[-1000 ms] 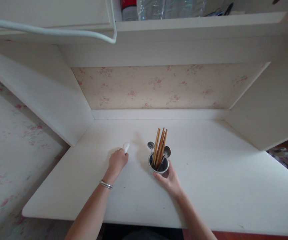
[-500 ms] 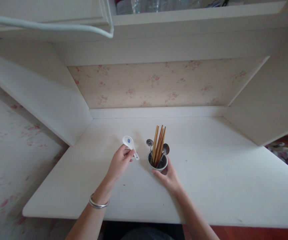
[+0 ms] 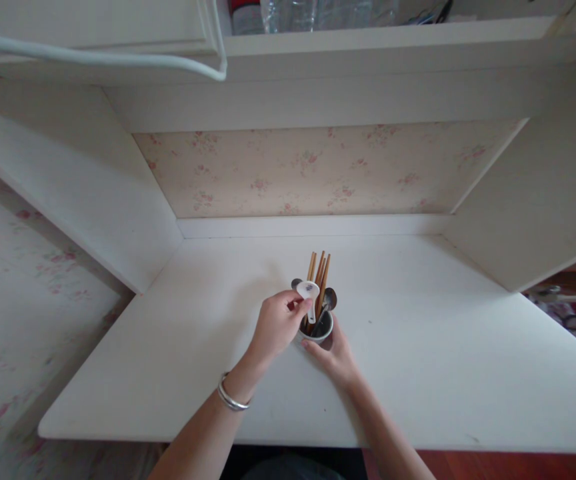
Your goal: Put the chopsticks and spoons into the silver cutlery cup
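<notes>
A white soup spoon [image 3: 309, 289] with a small blue mark is pinched by its handle in my left hand [image 3: 279, 321], its bowl upward. The spoon is over the mouth of a white-rimmed cup [image 3: 313, 339], its handle end pointing down near the opening. Inside the cup stand several wooden chopsticks [image 3: 326, 273] and two metal spoons; one metal spoon [image 3: 330, 298] leans right, while the other [image 3: 296, 283] is partly covered by the soup spoon. My right hand [image 3: 337, 357] is wrapped around the cup's right and near side.
The cup stands on a white tabletop [image 3: 418, 360] with a low back ledge [image 3: 318, 227]. White side panels rise at left and right. Overhead, a shelf [image 3: 393, 41] holds clear plastic bottles [image 3: 303, 15], and a white cable [image 3: 93, 57] hangs at the upper left.
My left hand has moved right with the soup spoon, from beside the cup to above its opening. The spoon's handle now points more steeply down. My right hand stays on the cup.
</notes>
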`<state>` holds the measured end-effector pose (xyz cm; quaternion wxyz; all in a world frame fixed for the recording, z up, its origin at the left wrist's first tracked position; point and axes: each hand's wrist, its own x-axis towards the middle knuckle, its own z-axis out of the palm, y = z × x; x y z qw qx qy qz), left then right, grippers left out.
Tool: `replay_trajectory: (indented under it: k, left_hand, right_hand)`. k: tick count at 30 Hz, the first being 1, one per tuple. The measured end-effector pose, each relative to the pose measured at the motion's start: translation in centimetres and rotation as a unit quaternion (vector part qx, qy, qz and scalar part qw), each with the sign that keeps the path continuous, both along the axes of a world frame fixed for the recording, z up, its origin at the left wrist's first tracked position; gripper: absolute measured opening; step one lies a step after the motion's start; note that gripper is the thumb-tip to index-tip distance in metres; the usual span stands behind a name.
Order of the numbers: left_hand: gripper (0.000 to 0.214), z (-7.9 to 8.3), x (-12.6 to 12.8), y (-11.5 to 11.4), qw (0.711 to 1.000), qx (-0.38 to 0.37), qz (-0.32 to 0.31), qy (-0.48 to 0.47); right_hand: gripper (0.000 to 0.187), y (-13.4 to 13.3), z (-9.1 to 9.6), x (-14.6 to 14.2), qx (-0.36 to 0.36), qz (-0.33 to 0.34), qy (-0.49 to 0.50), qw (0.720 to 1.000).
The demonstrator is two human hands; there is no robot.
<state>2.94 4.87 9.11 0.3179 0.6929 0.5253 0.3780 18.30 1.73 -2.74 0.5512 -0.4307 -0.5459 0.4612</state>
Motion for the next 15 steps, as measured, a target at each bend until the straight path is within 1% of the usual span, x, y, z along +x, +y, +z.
replay_trajectory:
  k: [3,6,10,15]
  left_hand:
    - [0.022,-0.4,0.5,-0.4,0.991,0.047,0.009,0.124]
    - [0.016,-0.8,0.8,-0.9,0.976,0.07,0.01,0.208]
    - [0.008,-0.8,1.1,-1.4,0.969,0.061,0.013,0.241]
    - [0.012,-0.4,1.3,-1.6,0.96,0.055,0.034,0.272]
  right_hand:
    - [0.069,0.0,-0.1,-0.2,0.002,-0.007,-0.007,1.0]
    - [0.067,0.0,-0.1,-0.3,0.005,-0.01,-0.007,1.0]
    - [0.069,-0.1,0.2,-0.2,-0.001,-0.003,-0.015,1.0]
    - [0.067,-0.2,0.7,-0.3,-0.002,0.0,-0.006,1.0]
